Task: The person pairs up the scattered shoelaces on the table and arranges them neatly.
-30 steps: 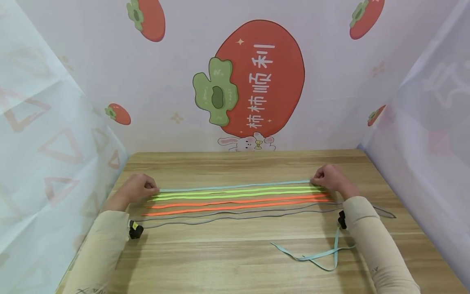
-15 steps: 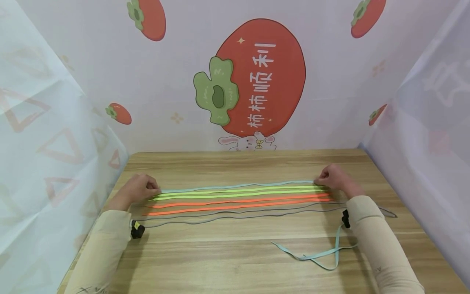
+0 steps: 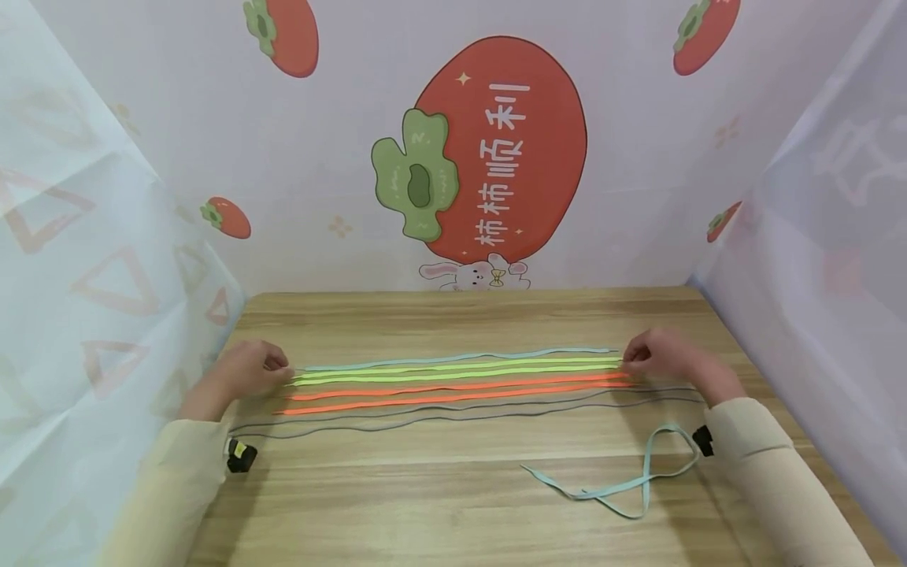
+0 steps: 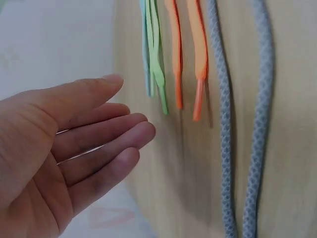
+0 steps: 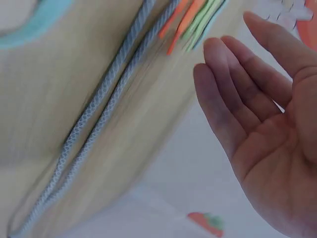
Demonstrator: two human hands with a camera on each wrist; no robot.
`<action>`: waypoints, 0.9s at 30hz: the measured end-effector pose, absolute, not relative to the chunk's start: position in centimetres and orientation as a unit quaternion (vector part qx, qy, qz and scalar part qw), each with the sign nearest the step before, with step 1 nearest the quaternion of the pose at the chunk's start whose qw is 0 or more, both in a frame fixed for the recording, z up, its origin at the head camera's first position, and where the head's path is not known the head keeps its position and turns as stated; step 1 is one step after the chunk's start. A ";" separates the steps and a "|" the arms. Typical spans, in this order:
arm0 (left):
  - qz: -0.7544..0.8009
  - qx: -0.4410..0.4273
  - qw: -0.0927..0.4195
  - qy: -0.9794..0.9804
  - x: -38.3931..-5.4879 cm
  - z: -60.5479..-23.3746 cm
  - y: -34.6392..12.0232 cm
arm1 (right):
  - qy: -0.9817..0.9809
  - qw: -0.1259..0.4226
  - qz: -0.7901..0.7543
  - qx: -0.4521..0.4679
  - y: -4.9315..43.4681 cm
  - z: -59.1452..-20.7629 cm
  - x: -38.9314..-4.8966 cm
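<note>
My left hand (image 3: 246, 370) hovers by the left ends of a row of flat shoelaces, its fingers apart and holding nothing in the left wrist view. A light-blue shoelace (image 3: 453, 359) lies farthest back. In front of it run two green shoelaces (image 3: 453, 372), then two orange shoelaces (image 3: 439, 390). Nearest me lie two round grey lace strands (image 4: 225, 124), which come together at the lower left of the right wrist view. Beside the right ends is my right hand (image 3: 662, 358), its palm bare and fingers extended in the right wrist view (image 5: 267, 114).
A second light-blue shoelace (image 3: 616, 488) lies loosely crossed over itself on the front right of the wooden table (image 3: 397, 504). Printed cloth (image 3: 312, 157) hangs behind the table and along both sides.
Both hands have let go of the back light-blue shoelace's ends and drawn outward, slightly toward me. That lace now lies on the table. The right sleeve has moved right, uncovering the loose lace's loop.
</note>
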State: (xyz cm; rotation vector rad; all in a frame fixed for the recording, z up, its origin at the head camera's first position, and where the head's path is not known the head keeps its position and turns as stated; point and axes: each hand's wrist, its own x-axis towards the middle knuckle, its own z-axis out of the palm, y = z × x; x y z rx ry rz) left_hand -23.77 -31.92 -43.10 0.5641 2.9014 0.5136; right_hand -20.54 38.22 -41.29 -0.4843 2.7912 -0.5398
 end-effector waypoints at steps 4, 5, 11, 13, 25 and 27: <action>0.178 0.210 0.092 0.957 -22.1 -42.0 -30.6 | 0.956 0.144 -0.152 -0.207 36.7 -40.9 -18.6; 0.181 0.218 0.095 0.954 -21.7 -41.7 -30.2 | 0.952 0.154 -0.154 -0.213 36.2 -40.8 -18.1; 0.181 0.288 0.059 0.939 -19.1 -40.4 -27.5 | 0.925 0.211 -0.193 -0.250 33.2 -40.3 -15.0; 0.179 0.311 0.051 0.932 -18.3 -40.1 -26.4 | 0.915 0.209 -0.202 -0.278 32.2 -40.4 -14.1; 0.184 0.408 0.101 0.888 -14.1 -40.6 -18.4 | 0.889 0.194 -0.220 -0.352 26.1 -43.3 -10.2; 0.187 0.421 0.103 0.881 -13.7 -40.9 -17.1 | 0.892 0.195 -0.217 -0.345 25.4 -43.8 -9.8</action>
